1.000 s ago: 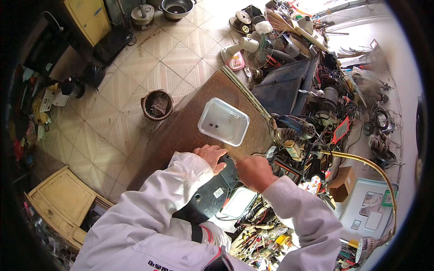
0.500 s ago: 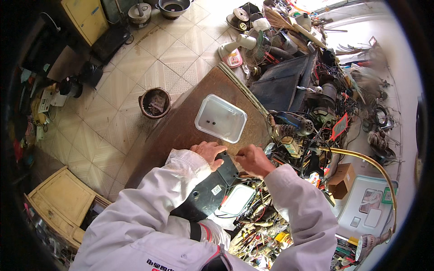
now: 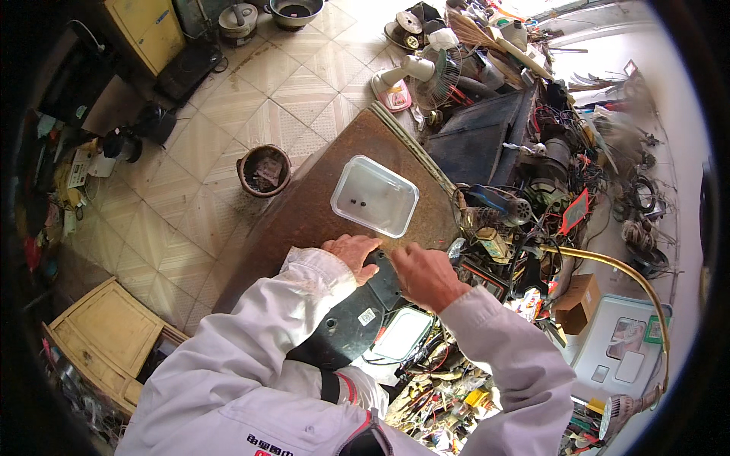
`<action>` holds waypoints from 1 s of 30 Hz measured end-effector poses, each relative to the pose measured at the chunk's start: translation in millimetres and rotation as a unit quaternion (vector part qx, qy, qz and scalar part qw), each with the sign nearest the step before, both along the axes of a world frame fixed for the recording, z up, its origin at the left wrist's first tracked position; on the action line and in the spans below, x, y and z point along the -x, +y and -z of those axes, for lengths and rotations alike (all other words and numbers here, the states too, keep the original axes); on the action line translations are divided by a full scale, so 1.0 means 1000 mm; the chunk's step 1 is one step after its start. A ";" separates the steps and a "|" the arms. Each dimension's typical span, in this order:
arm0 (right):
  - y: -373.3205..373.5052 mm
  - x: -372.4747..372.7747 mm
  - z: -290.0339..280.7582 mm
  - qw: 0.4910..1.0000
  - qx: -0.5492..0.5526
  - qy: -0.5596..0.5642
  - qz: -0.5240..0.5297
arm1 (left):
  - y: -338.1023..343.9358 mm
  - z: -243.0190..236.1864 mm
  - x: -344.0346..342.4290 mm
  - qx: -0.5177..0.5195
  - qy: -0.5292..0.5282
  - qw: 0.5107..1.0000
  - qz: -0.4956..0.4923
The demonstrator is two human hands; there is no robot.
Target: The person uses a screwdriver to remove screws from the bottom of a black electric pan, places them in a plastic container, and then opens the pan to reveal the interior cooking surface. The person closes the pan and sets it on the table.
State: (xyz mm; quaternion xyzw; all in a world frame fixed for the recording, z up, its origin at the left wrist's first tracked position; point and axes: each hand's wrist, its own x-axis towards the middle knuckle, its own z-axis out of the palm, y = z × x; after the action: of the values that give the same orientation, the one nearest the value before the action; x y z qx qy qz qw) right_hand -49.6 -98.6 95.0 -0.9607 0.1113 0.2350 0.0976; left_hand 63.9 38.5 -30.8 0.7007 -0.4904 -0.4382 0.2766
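A black plastic housing point(image 3: 344, 328) with a rounded side, a round hole and a small white label lies in front of me, against the near edge of the brown table. My left hand point(image 3: 351, 254) rests at its far end, fingers stretched out, thumb and forefinger apart. Close to its right, my right hand point(image 3: 422, 275) is closed with the fingers curled down over the same end. Whatever it grips is hidden by the fingers. Just beyond both hands a clear plastic container point(image 3: 395, 226) stands on the table, with a few small dark pieces inside.
Tools and small parts point(image 3: 433, 395) lie heaped below my right arm, beside a white-topped box point(image 3: 403, 334). Wires and machine parts crowd the right, near a lamp's gooseneck point(image 3: 639, 270). A brown pot point(image 3: 263, 171) stands on the tiled floor, left of the table point(image 3: 304, 205).
My right hand has turned, showing more of its back, and its wrist has shifted slightly right and nearer. The left hand keeps its place on the black housing.
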 end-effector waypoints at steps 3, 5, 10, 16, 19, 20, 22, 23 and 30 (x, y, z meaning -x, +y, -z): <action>-0.001 0.000 -0.001 0.966 0.107 0.002 -0.234 | 0.000 -0.005 -0.004 -0.015 0.013 1.000 0.009; -0.007 -0.005 0.005 0.997 -0.009 0.074 0.021 | -0.003 -0.009 -0.008 -0.028 0.017 0.999 0.020; -0.008 -0.012 -0.001 0.978 -0.058 0.099 0.171 | -0.002 -0.013 -0.006 -0.012 -0.003 1.000 0.023; -0.004 -0.001 -0.002 0.997 0.008 0.055 -0.053 | 0.000 -0.009 -0.007 -0.019 0.006 1.000 0.015; -0.017 -0.014 0.007 0.948 -0.119 0.106 0.277 | -0.004 -0.010 -0.005 -0.028 0.003 0.999 0.019; -0.014 -0.011 0.010 0.965 -0.113 0.062 0.228 | -0.004 -0.011 -0.006 -0.026 0.004 0.999 0.021; -0.006 -0.003 -0.001 0.998 -0.040 0.009 0.052 | -0.002 -0.011 -0.006 -0.023 0.004 0.999 0.025; 0.000 -0.004 -0.004 0.999 -0.008 -0.018 -0.040 | -0.001 -0.008 -0.005 -0.018 0.000 1.000 0.018; -0.011 -0.009 0.007 0.970 -0.074 0.072 0.222 | -0.003 -0.011 -0.005 -0.023 0.005 1.000 0.018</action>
State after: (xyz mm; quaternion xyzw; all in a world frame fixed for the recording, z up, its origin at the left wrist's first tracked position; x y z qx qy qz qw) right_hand -40.5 -109.8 88.4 -0.8826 0.3106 0.2833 0.2104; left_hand 68.6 35.9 -20.0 0.6958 -0.4909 -0.4579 0.2553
